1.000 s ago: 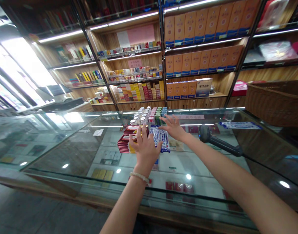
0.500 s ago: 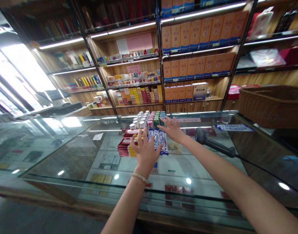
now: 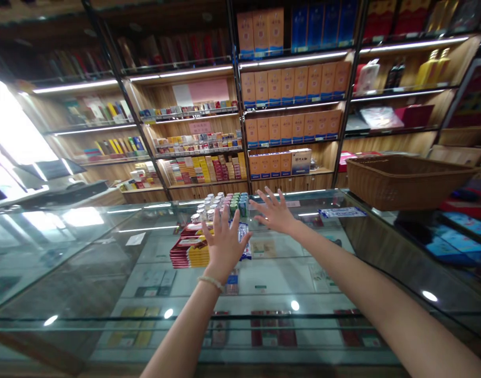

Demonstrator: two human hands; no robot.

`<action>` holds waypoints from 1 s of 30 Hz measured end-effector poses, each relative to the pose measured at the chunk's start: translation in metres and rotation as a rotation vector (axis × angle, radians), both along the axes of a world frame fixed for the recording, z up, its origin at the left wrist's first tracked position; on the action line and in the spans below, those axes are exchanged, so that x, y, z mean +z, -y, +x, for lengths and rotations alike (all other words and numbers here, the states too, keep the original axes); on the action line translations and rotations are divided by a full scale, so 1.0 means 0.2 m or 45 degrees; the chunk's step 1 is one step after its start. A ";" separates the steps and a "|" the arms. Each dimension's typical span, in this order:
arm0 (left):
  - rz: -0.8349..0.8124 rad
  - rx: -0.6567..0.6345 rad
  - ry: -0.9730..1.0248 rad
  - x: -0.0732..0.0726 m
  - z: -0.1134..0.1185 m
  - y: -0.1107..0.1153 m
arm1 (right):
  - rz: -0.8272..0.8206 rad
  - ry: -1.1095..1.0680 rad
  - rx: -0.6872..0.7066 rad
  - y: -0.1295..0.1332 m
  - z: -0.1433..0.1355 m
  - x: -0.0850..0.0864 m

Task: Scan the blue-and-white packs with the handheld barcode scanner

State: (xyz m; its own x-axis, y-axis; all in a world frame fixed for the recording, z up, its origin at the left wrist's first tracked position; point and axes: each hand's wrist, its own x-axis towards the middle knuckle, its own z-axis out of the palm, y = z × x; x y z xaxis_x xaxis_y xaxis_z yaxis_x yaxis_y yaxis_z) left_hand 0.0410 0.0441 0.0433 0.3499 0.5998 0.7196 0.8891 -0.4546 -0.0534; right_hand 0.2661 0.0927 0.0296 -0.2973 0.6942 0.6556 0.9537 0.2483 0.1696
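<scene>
My left hand (image 3: 223, 244) is open, fingers spread, over stacked flat packets on the glass counter. Red packets (image 3: 180, 253) and yellow packets (image 3: 198, 256) show to its left. Blue-and-white packets (image 3: 245, 242) lie on its right, partly covered by the fingers. My right hand (image 3: 275, 212) is also open and empty, held above the counter to the right of the goods. Behind the packets stand rows of small cylindrical items: white-topped ones (image 3: 211, 205) at the left, green ones (image 3: 234, 202) at the right. I cannot tell whether my left fingertips touch the packets.
The glass counter (image 3: 280, 278) has boxed goods inside. A brown basket (image 3: 401, 184) stands at the right, near a blue-and-white strip of packets (image 3: 343, 212). A white paper (image 3: 135, 239) lies at the left. Behind are shelves of orange boxes (image 3: 295, 86). My right forearm mostly hides the scanner.
The view has swung to the right and upward. My right hand has moved away from the green items, leaving a gap. My left hand stays spread over the packets.
</scene>
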 end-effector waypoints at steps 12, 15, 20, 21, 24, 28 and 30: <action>0.020 -0.146 0.032 0.02 0.34 -0.01 | 0.069 -0.013 -0.140 0.23 0.37 0.10; -0.005 -0.137 0.000 0.02 0.45 -0.01 | 0.077 0.005 -0.194 0.31 0.49 0.10; -0.021 -0.189 -0.044 0.02 0.62 0.01 | 0.050 0.008 -0.299 0.42 0.69 0.09; -0.022 -0.203 -0.042 0.02 0.65 0.01 | 0.039 0.005 -0.320 0.44 0.72 0.08; -0.024 -0.249 -0.037 0.02 0.76 0.01 | 0.023 -0.010 -0.379 0.47 0.83 0.08; -0.016 -0.331 -0.049 0.04 0.91 -0.01 | 0.053 -0.053 -0.467 0.50 0.98 0.08; -0.022 -0.377 -0.048 0.06 0.99 -0.02 | 0.063 -0.072 -0.513 0.51 1.05 0.08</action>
